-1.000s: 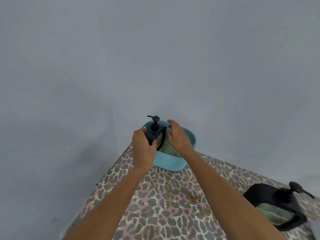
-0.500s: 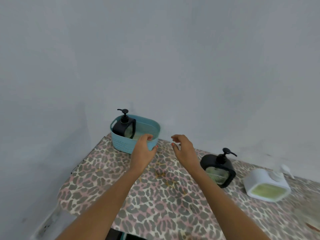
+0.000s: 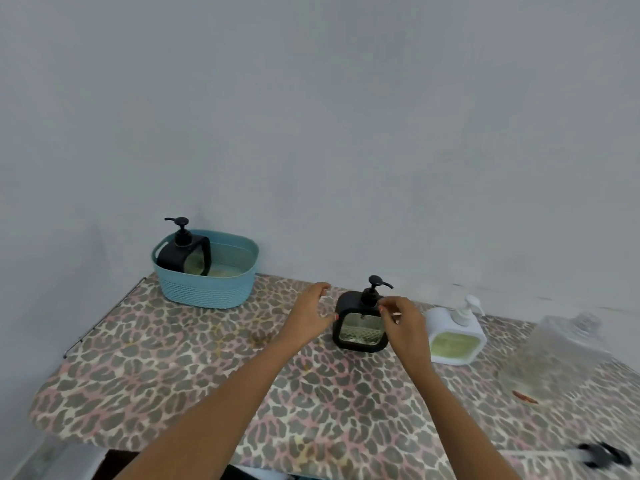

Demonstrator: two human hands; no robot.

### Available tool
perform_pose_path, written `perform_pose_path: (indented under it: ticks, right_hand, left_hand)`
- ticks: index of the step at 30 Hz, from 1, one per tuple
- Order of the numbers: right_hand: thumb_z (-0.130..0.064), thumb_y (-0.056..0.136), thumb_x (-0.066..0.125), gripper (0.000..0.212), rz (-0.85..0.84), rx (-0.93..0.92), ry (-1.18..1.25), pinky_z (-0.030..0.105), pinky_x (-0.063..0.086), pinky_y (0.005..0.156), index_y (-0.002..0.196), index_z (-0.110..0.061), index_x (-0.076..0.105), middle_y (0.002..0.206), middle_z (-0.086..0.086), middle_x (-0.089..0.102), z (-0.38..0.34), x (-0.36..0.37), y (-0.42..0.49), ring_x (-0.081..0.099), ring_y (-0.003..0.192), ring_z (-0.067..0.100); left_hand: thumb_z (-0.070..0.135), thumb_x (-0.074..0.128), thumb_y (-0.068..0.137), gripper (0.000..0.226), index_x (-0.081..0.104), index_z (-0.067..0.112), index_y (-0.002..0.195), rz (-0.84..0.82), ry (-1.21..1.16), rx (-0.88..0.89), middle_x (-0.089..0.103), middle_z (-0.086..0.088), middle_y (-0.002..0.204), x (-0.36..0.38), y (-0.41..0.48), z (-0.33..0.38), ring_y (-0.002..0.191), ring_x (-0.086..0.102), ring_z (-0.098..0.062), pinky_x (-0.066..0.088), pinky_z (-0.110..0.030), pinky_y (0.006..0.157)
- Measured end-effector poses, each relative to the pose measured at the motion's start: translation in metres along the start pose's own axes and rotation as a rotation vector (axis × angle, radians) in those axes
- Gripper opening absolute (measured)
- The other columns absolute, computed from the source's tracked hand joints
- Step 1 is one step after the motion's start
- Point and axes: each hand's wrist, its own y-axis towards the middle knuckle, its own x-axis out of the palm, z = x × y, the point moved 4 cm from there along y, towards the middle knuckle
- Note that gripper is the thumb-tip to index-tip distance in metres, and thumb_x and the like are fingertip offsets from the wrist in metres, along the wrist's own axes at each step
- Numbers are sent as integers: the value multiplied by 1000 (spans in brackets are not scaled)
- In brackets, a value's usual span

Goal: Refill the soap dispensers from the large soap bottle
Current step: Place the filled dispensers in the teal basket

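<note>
A black soap dispenser with a pump stands in the middle of the leopard-print table. My left hand hovers just left of it, fingers loosely spread, thumb tip near its side. My right hand is at its right shoulder with fingers curved; contact is unclear. A second black dispenser stands in the left end of a teal basket. A white dispenser holding green soap stands to the right. The large clear soap bottle is blurred at far right.
A grey wall runs close behind the table. The table's rounded left end and front edge are near. A small black pump part lies at the front right edge. A reddish stain marks the cloth by the large bottle.
Both hands left the black dispenser in the basket and moved right to either side of the black dispenser on the table. The view panned right and pulled back.
</note>
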Motion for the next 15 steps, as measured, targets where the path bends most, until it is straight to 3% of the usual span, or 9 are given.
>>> perform_pose_path:
  ticks: [2, 5, 9, 15]
  right_hand:
    - [-7, 87, 60, 18, 6, 23, 5, 30, 45, 85, 105, -4, 61, 106, 10, 60, 14, -5, 5, 57, 102, 25]
    - [-12, 82, 67, 40, -95, 63, 1, 36, 42, 97, 119, -6, 53, 121, 11, 52, 29, -4, 15, 50, 114, 26]
    - [-16, 83, 68, 62, -264, 110, 17, 35, 34, 108, 137, -8, 37, 140, 8, 42, 44, 8, 26, 39, 130, 24]
    - [-5, 81, 67, 59, -336, 156, 121, 21, 36, 93, 134, -8, 41, 133, 10, 48, 55, 16, 31, 46, 117, 19]
  left_hand:
    - [18, 66, 82, 65, 32, 12, 138, -78, 31, -8, 39, -10, 141, 15, 6, 4, 131, 37, -22, 32, -31, 107]
    - [20, 66, 83, 73, 23, 13, 142, -164, 61, -21, 30, -8, 147, 32, 14, 8, 135, 31, -22, 27, -32, 109]
    - [18, 65, 83, 73, 23, 11, 143, -199, 85, -29, 32, -8, 146, 41, 24, 8, 135, 32, -23, 26, -30, 109]
    - [12, 67, 80, 61, 38, 11, 134, -230, 34, -9, 46, -10, 134, 40, 34, 0, 126, 43, -24, 35, -36, 107]
